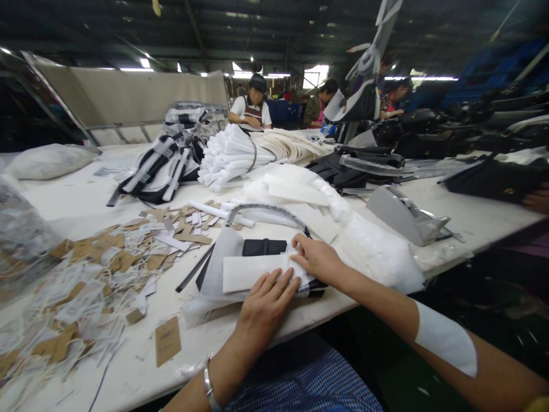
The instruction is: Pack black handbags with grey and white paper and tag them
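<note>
A black handbag (265, 247) lies near the table's front edge, partly covered by white tissue wrapping (232, 243). Its handle (270, 208), covered in clear film, arches away at the back. Across the bag rests a flat white padding strip (246, 273). My left hand (268, 300) presses on the strip's right part with its fingers stretched out. At the bag's right end, the bent fingers and thumb of my right hand (315, 257) pinch the white wrapping. My fingers hide part of that end.
Brown and white hang tags (115, 252) with strings spread over the left side. Behind the bag lie a white foam pile (295, 186), a bundle of white tubes (229, 157) and black bags (158, 169). A grey wrapped piece (398, 213) stands right. Other people (253, 106) sit across the table.
</note>
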